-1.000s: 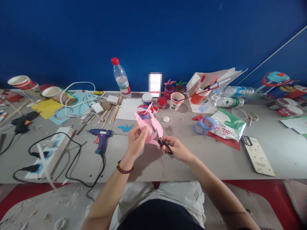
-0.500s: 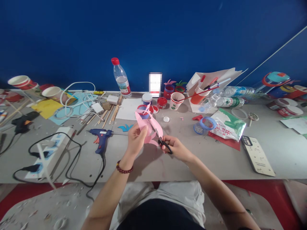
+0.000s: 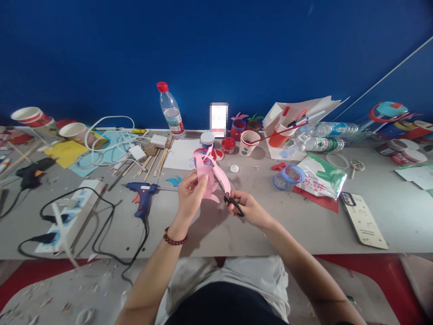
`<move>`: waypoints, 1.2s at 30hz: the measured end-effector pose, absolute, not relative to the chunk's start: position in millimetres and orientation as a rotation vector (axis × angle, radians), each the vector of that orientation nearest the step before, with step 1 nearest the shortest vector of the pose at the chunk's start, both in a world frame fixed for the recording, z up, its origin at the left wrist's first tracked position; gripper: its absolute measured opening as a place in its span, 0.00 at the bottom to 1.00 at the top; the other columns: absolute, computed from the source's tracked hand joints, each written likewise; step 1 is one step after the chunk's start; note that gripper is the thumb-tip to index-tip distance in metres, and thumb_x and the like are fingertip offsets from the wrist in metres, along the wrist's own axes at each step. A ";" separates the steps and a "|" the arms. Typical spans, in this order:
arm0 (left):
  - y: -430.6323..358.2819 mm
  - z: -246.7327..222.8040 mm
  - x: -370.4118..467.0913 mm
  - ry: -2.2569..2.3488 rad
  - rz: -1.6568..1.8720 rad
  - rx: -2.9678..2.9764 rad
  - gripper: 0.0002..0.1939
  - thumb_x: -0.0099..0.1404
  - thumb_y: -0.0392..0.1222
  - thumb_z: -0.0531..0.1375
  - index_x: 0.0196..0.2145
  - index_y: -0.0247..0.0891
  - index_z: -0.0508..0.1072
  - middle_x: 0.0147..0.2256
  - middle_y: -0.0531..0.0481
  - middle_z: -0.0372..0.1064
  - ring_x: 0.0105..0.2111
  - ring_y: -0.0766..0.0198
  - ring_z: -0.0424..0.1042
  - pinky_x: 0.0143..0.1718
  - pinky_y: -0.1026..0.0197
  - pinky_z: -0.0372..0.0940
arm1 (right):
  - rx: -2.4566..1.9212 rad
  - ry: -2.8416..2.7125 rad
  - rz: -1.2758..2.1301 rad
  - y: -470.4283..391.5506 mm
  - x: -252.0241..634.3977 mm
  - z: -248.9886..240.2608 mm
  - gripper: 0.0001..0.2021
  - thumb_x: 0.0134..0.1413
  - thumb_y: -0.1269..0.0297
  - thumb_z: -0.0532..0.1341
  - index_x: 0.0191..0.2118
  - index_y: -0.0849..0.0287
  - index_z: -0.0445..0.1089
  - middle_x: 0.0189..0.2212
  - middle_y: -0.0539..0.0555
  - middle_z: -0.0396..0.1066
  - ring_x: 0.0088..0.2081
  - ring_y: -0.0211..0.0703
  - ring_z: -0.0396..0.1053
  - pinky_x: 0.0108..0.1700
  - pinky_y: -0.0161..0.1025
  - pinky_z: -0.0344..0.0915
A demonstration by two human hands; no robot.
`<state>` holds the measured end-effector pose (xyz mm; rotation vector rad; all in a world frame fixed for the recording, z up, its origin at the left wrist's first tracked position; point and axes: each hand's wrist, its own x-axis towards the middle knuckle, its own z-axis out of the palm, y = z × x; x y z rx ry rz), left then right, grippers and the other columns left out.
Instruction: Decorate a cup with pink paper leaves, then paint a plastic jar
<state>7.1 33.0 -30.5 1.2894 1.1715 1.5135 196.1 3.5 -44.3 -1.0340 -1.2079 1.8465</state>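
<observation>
My left hand (image 3: 190, 195) pinches a piece of pink paper (image 3: 204, 172) with curved, leaf-like strips cut into it. My right hand (image 3: 249, 209) has its fingers through the black handles of a pair of scissors (image 3: 238, 206). The blades reach up and left to the pink paper, against a long curved strip on its right side. Behind the paper, partly covered by it, stands a blue-rimmed cup or jar (image 3: 199, 159). A small blue paper cutout (image 3: 173, 181) lies just left of my left hand.
A blue glue gun (image 3: 144, 193) with its cord and a white power strip (image 3: 76, 216) lie to the left. Behind are a water bottle (image 3: 172, 113), an open red paint jar (image 3: 228, 145) and a paper cup (image 3: 249, 143). A phone (image 3: 364, 221) lies to the right.
My left hand has shifted slightly left and turned the pink paper, whose lower strips now sit further left. The scissors stay at nearly the same place, with more of the blades showing.
</observation>
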 end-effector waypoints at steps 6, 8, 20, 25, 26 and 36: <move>31.3 -25.4 8.1 1.143 1.492 1.219 0.15 0.60 0.51 0.65 0.26 0.37 0.75 0.27 0.51 0.65 0.26 0.66 0.69 0.25 0.62 0.71 | -1.039 -1.207 1.833 3.9 197.6 -47.6 0.20 0.43 0.49 0.71 0.30 0.60 0.67 0.21 0.46 0.64 0.22 0.30 0.56 0.26 0.32 0.50; 31.0 -23.6 8.1 1.124 1.479 1.184 0.15 0.59 0.52 0.66 0.25 0.37 0.75 0.26 0.52 0.64 0.25 0.66 0.68 0.23 0.63 0.72 | -1.036 -1.211 1.836 4.0 197.9 -48.5 0.20 0.44 0.49 0.71 0.30 0.60 0.67 0.21 0.46 0.64 0.22 0.30 0.56 0.27 0.32 0.50; 33.3 -22.4 1.7 1.081 1.433 1.104 0.15 0.56 0.52 0.68 0.26 0.36 0.76 0.24 0.53 0.62 0.24 0.67 0.68 0.23 0.62 0.75 | -1.101 -1.223 1.836 3.4 195.6 -42.7 0.18 0.42 0.52 0.71 0.28 0.60 0.66 0.19 0.44 0.63 0.22 0.30 0.56 0.26 0.32 0.50; 32.5 -16.4 4.9 1.071 1.399 1.032 0.17 0.54 0.54 0.69 0.28 0.36 0.77 0.25 0.53 0.62 0.24 0.65 0.70 0.15 0.65 0.71 | -1.073 -1.223 1.836 3.8 196.8 -46.2 0.18 0.43 0.51 0.71 0.29 0.60 0.66 0.20 0.45 0.63 0.22 0.30 0.56 0.27 0.32 0.50; 32.6 -15.7 5.4 1.067 1.397 1.020 0.17 0.53 0.54 0.69 0.27 0.36 0.77 0.25 0.52 0.63 0.24 0.65 0.70 0.15 0.65 0.70 | -1.071 -1.228 1.834 3.9 196.9 -46.7 0.19 0.44 0.51 0.71 0.29 0.60 0.66 0.19 0.45 0.63 0.22 0.30 0.56 0.27 0.32 0.50; 34.0 -21.8 4.0 1.120 1.406 1.057 0.17 0.54 0.53 0.68 0.25 0.36 0.74 0.24 0.52 0.65 0.25 0.65 0.71 0.26 0.61 0.75 | -1.096 -1.234 1.825 4.1 197.9 -51.0 0.20 0.45 0.48 0.70 0.30 0.60 0.66 0.19 0.45 0.63 0.22 0.31 0.56 0.26 0.33 0.49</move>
